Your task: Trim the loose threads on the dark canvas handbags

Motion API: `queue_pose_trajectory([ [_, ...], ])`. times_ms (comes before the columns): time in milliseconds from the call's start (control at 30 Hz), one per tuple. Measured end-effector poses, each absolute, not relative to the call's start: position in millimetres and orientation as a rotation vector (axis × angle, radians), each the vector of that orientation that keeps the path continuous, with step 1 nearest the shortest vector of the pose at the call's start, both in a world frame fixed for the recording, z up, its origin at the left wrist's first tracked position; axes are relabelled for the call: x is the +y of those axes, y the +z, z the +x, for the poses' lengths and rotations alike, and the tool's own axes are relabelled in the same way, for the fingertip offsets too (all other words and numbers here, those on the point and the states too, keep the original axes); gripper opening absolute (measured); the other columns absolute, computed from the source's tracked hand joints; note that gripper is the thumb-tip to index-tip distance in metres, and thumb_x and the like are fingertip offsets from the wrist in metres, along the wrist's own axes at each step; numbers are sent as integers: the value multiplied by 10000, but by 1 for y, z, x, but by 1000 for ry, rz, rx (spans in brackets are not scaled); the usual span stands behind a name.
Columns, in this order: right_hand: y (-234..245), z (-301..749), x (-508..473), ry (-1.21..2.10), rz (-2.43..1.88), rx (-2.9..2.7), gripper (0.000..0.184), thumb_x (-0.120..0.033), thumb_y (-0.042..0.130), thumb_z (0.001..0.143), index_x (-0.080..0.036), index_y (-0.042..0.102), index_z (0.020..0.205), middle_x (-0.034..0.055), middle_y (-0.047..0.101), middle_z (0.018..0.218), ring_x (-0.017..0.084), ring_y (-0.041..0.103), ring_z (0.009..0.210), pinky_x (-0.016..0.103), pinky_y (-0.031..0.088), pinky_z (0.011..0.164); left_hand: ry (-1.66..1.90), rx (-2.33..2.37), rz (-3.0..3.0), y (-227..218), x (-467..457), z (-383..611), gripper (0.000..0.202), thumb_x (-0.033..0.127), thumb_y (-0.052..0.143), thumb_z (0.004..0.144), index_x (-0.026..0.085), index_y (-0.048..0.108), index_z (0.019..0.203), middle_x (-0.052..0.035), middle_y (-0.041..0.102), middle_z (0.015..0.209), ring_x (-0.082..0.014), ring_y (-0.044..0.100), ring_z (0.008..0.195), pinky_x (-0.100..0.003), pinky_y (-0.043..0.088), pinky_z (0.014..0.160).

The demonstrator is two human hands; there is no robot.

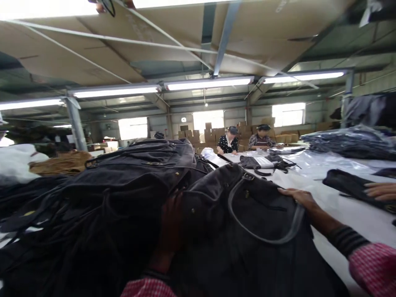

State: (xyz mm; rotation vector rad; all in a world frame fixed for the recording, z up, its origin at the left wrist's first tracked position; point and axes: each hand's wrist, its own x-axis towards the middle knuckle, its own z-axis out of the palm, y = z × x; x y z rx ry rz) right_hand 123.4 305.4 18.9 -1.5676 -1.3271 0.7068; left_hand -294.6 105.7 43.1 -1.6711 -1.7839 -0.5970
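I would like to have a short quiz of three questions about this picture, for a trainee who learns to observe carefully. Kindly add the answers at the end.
1. True or false: the right hand touches the upper part of the dark bag with the looped handle.

2. Seen in this view, where is the large pile of dark bags from that bag?
A. To the right
B. To the left
C. Directly above

3. Fill in: the person's sleeves are red and white, with a ____ pattern.

Key: 1. True; 2. B; 3. checked
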Motion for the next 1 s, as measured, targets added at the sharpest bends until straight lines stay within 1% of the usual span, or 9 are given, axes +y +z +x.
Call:
queue_pose_trajectory([
  [100, -12, 134, 314, 878, -1523, -1199, 240, -354, 678, 810, -218, 672, 612, 135, 769, 804, 257, 734, 734, 299, 579, 620, -587, -1705, -1806, 31, 102, -288, 337, 284, 515, 997, 321, 635, 1309, -29, 553, 1489, -292, 456, 1406, -530, 409, 1135],
  [200, -37, 139, 321, 972, -1451, -1153, 214, -404, 699, 703, -223, 663, 595, 87, 755, 720, 277, 726, 724, 315, 576, 619, -656, -1659, -1915, 13, 90, -276, 348, 391, 481, 1006, 359, 614, 1326, -8, 639, 1388, -260, 534, 1336, -510, 444, 1114],
  [300, -47, 142, 328, 1072, -1390, -1209, 279, -486, 700, 645, -208, 681, 624, 64, 733, 662, 273, 704, 687, 316, 557, 588, -795, -1750, -1912, -13, 88, -241, 550, 457, 620, 913, 357, 513, 1443, -66, 647, 1344, -291, 607, 1237, -425, 579, 936],
  [400, -40, 145, 329, 1113, -1344, -1320, 325, -528, 702, 607, -207, 654, 618, 40, 699, 617, 252, 669, 643, 305, 524, 557, -1026, -1925, -1877, -22, 100, -196, 641, 300, 614, 888, 354, 432, 1500, -90, 613, 1341, -259, 707, 1047, -317, 623, 707],
  [600, -11, 147, 318, 907, -1204, -1544, 399, -572, 673, 678, -183, 703, 759, 75, 747, 780, 256, 692, 741, 296, 537, 633, -1305, -1572, -2162, 58, 129, -152, 336, 88, 504, 903, 281, 689, 1107, -27, 686, 1153, -161, 702, 1035, -220, 578, 857],
  [700, -18, 149, 322, 760, -1271, -1582, 476, -578, 580, 795, -178, 692, 1028, 105, 769, 882, 280, 722, 767, 330, 556, 661, -1146, -1635, -2083, 100, 149, -165, 366, 43, 502, 901, 276, 703, 1099, -10, 666, 1241, -155, 690, 1074, -216, 552, 893],
  [800, -44, 144, 330, 507, -1372, -1832, 480, -468, 500, 900, -221, 574, 1304, 96, 767, 980, 282, 737, 805, 357, 553, 707, -749, -1947, -1822, 107, 176, -194, 340, 90, 535, 924, 265, 691, 1170, -15, 651, 1277, -178, 716, 973, -255, 558, 817],
  [900, -71, 129, 330, 306, -1368, -2195, 302, -271, 463, 934, -233, 637, 1177, 110, 739, 1051, 259, 731, 832, 327, 532, 696, -449, -2077, -1734, 89, 196, -218, 318, 182, 527, 974, 267, 665, 1247, -29, 641, 1281, -195, 719, 957, -270, 554, 767],
  [1000, -70, 114, 319, 97, -1366, -2523, 315, -100, 403, 938, -181, 669, 1086, 130, 716, 989, 232, 708, 785, 296, 501, 646, -446, -2062, -1775, 74, 202, -229, 340, 230, 518, 991, 303, 639, 1300, -24, 583, 1388, -199, 701, 1051, -276, 552, 826],
])
